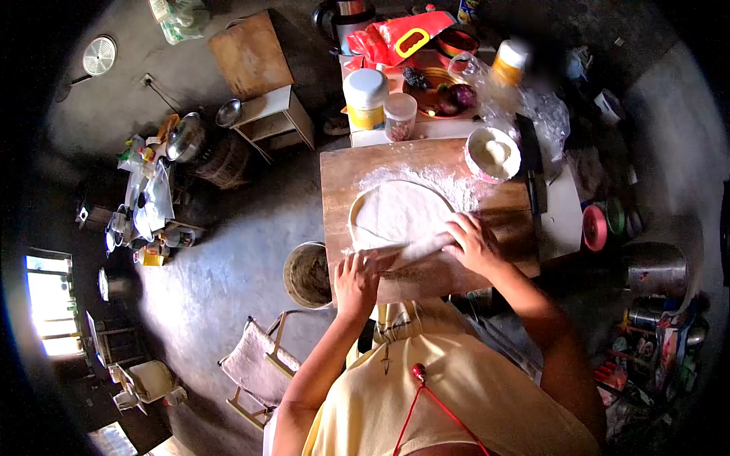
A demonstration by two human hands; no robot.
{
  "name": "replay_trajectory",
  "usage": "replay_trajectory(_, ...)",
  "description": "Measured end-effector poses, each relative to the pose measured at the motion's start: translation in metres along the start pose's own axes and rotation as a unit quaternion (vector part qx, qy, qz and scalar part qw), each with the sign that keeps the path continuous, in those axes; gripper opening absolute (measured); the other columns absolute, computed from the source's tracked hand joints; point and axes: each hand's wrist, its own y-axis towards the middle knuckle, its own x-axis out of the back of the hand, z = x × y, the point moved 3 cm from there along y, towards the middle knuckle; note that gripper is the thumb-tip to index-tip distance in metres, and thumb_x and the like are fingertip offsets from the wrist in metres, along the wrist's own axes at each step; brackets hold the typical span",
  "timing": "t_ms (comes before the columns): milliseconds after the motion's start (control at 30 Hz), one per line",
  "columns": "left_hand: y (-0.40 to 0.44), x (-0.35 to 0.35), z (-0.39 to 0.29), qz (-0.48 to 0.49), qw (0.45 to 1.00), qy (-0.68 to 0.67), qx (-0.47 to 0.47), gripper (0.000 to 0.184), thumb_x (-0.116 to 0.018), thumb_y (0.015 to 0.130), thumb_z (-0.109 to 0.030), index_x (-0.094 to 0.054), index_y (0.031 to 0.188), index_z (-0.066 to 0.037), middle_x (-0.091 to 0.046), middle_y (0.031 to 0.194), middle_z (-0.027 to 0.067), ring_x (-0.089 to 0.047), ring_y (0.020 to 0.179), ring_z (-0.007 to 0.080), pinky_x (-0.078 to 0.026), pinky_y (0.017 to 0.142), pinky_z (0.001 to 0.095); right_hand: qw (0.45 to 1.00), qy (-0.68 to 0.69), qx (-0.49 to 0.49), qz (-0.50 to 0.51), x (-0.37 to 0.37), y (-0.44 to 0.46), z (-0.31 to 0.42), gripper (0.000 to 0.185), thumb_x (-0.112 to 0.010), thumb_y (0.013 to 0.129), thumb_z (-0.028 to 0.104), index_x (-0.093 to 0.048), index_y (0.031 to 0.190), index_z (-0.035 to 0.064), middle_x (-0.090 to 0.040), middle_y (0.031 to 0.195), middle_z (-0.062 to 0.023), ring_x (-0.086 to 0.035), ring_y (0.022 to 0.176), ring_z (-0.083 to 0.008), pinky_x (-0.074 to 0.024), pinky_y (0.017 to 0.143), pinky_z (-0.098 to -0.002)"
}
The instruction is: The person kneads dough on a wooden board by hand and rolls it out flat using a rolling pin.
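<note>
A flat, rounded sheet of pale dough (399,211) lies on the wooden board (342,171), with loose flour (456,186) scattered along its far and right sides. Across the dough's near edge runs a floury rolling pin (418,249), slightly tilted. My left hand (355,283) is at the pin's left end, its fingers bent over it. On the right end rests my right hand (471,245), fingers curled over the pin. A white bowl (493,155) holding pale dough pieces stands at the board's far right corner.
Beyond the board are a white-lidded jar (366,99), a small clear tub (400,117), a tray of onions (441,93) and a red bag (388,38). A dark knife (531,178) lies at the right edge. A bucket (306,275) stands left of the board.
</note>
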Motion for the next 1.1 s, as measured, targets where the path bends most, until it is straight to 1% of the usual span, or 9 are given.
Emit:
replay_trajectory(300,-0.023,0.005,-0.007,-0.029,0.995,-0.012,-0.091,0.026,-0.061,0.085,-0.015,-0.064,0.110,-0.008,-0.058,0.102,0.0079,-0.056,0.097,0.0263,-0.043,0.083,0.0393,0.998,-0.045,0.035,-0.018,0.017,-0.058,0.020,0.045,-0.072,0.079,0.012,-0.057,0.121,0.0059,-0.058,0.118,-0.0115,-0.054,0.112,-0.0319,-0.0415,0.098,-0.0432)
replay_trajectory(367,-0.006,0.010,0.003,-0.095,0.994,-0.011,-0.061,0.027,-0.065,0.083,-0.013,-0.060,0.110,-0.006,-0.057,0.103,0.0100,-0.056,0.095,0.0287,-0.044,0.082,0.0413,0.999,-0.011,0.013,-0.047,0.020,-0.055,0.024,0.040,-0.069,0.080,0.006,-0.055,0.117,0.0032,-0.057,0.112,-0.0148,-0.055,0.107,-0.0343,-0.0429,0.094,-0.0428)
replay_trajectory(433,0.012,0.020,0.006,-0.185,0.950,-0.198,0.153,0.036,-0.070,0.082,-0.010,-0.053,0.113,-0.003,-0.056,0.101,0.0126,-0.057,0.091,0.0303,-0.047,0.079,0.0420,0.984,0.112,-0.017,-0.136,0.007,-0.050,0.029,0.050,-0.067,0.083,-0.001,-0.045,0.128,0.0023,-0.053,0.107,-0.0188,-0.056,0.102,-0.0347,-0.0446,0.088,-0.0406)
replay_trajectory(500,0.017,-0.002,0.021,-0.112,0.923,-0.302,0.212,0.040,-0.070,0.085,-0.010,-0.043,0.112,0.002,-0.057,0.097,0.0153,-0.062,0.080,0.0255,-0.051,0.073,0.0367,0.972,0.097,-0.056,-0.206,-0.016,-0.043,0.033,0.050,-0.066,0.084,-0.001,-0.043,0.129,0.0019,-0.053,0.106,-0.0196,-0.054,0.101,-0.0345,-0.0441,0.089,-0.0407)
replay_trajectory(567,0.004,-0.025,0.020,-0.033,0.709,-0.623,0.329,0.035,-0.069,0.087,-0.010,-0.044,0.109,0.002,-0.060,0.097,0.0146,-0.064,0.082,0.0237,-0.053,0.076,0.0346,0.975,0.085,-0.070,-0.192,-0.027,-0.030,0.037,0.050,-0.067,0.084,0.003,-0.046,0.129,0.0033,-0.054,0.110,-0.0202,-0.052,0.106,-0.0363,-0.0417,0.091,-0.0438)
replay_trajectory(600,0.004,-0.032,0.020,0.041,0.643,-0.661,0.385,0.037,-0.066,0.089,-0.010,-0.043,0.116,0.002,-0.062,0.101,0.0141,-0.065,0.085,0.0236,-0.055,0.078,0.0342,0.978,0.055,-0.055,-0.192,-0.027,-0.023,0.042,0.047,-0.066,0.084,0.004,-0.048,0.128,0.0031,-0.055,0.111,-0.0194,-0.053,0.104,-0.0369,-0.0423,0.090,-0.0440)
replay_trajectory(700,-0.002,-0.039,0.019,0.025,0.502,-0.729,0.465,0.026,-0.064,0.090,-0.013,-0.057,0.112,-0.001,-0.067,0.100,0.0127,-0.066,0.086,0.0229,-0.053,0.075,0.0322,0.984,0.050,-0.060,-0.161,-0.020,-0.025,0.057,0.047,-0.067,0.081,0.005,-0.053,0.125,0.0036,-0.057,0.112,-0.0177,-0.055,0.103,-0.0366,-0.0434,0.091,-0.0441)
replay_trajectory(900,0.006,-0.031,0.002,0.249,0.611,-0.602,0.451,0.026,-0.059,0.094,-0.034,-0.066,0.100,-0.010,-0.070,0.098,0.0059,-0.063,0.077,0.0180,-0.041,0.056,0.0278,0.970,0.111,-0.091,-0.196,-0.021,-0.042,0.057,0.038,-0.067,0.080,0.005,-0.060,0.118,0.0050,-0.059,0.111,-0.0141,-0.056,0.103,-0.0346,-0.0444,0.091,-0.0426)
replay_trajectory(1100,0.034,-0.030,-0.005,0.230,0.786,-0.498,0.287,0.030,-0.055,0.094,-0.027,-0.067,0.081,-0.003,-0.069,0.071,0.0087,-0.057,0.049,0.0136,-0.045,0.048,0.0296,0.969,0.142,-0.107,-0.172,-0.016,-0.046,0.062,0.035,-0.066,0.084,0.009,-0.060,0.119,0.0053,-0.059,0.110,-0.0146,-0.056,0.104,-0.0336,-0.0440,0.092,-0.0423)
